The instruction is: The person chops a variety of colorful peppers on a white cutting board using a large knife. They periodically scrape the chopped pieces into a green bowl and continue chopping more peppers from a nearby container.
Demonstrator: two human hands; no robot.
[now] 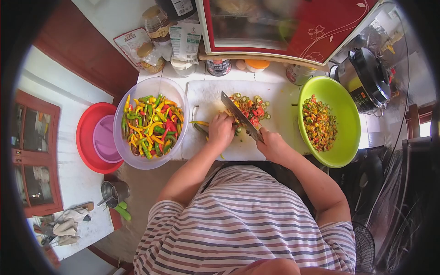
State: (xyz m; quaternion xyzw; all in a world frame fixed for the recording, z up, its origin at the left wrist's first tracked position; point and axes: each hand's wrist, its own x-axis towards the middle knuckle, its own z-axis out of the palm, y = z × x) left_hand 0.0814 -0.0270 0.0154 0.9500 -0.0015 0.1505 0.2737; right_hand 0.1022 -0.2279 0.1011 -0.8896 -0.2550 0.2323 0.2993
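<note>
A wide kitchen cleaver [240,115] is gripped by its handle in my right hand [273,146], its blade slanting up to the left over a white cutting board [285,103]. Close beside the blade, my left hand [222,130] bends its fingers down onto peppers, which it mostly hides. Sliced red and green peppers [256,111] lie in a heap past the blade. A few whole peppers [199,129] rest left of my left hand. Whole yellow, green and red peppers fill a translucent bowl [118,127] at the left. Chopped peppers lie inside a green basin [347,137] at the right.
Behind the board stand a jar with a dark label [219,67], an orange-lidded container [257,65] and several glass jars [151,56]. A red-doored cabinet [319,31] overhangs the back. A black electric cooker [367,79] sits at right. Left are a red basin [87,137] and metal pot [117,192].
</note>
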